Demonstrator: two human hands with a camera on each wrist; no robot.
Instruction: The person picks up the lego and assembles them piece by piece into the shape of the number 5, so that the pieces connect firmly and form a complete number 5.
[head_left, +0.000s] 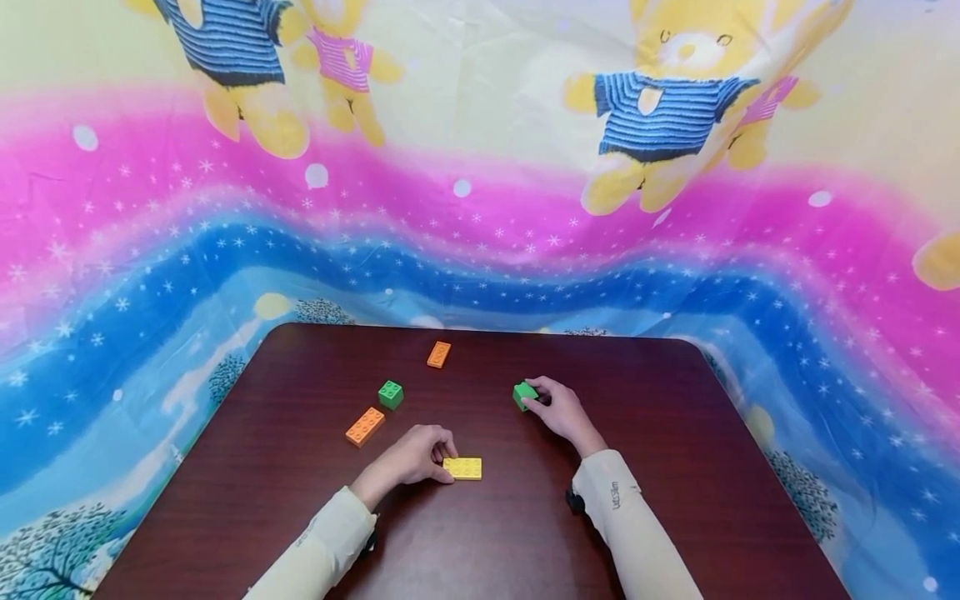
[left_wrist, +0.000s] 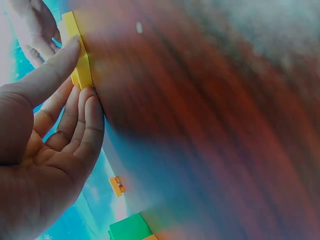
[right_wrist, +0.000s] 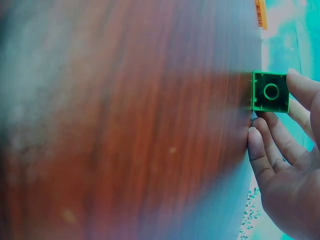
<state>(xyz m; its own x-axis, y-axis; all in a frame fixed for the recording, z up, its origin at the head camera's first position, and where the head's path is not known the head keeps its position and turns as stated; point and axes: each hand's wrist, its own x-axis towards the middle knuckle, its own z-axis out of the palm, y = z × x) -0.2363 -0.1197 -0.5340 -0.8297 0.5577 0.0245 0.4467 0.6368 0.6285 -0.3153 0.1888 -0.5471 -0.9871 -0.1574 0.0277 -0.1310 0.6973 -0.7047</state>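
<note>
In the head view my left hand [head_left: 422, 454] pinches the left end of a yellow toy building brick [head_left: 465, 468], two studs wide, near the table's middle. The left wrist view shows the thumb on one side of that yellow brick [left_wrist: 77, 50] and fingertips on the other. Farther back and to the right, my right hand [head_left: 558, 408] grips a small green brick [head_left: 524, 397] between thumb and fingers. The green brick's hollow underside [right_wrist: 271, 91] faces the right wrist camera, so it is tipped on its side.
Left of the hands lie another green brick [head_left: 390, 394] and an orange brick [head_left: 365, 427], studs up. One more orange brick [head_left: 438, 355] lies near the far edge. The dark wooden table [head_left: 630, 367] meets a patterned cloth [head_left: 465, 250] hanging behind it.
</note>
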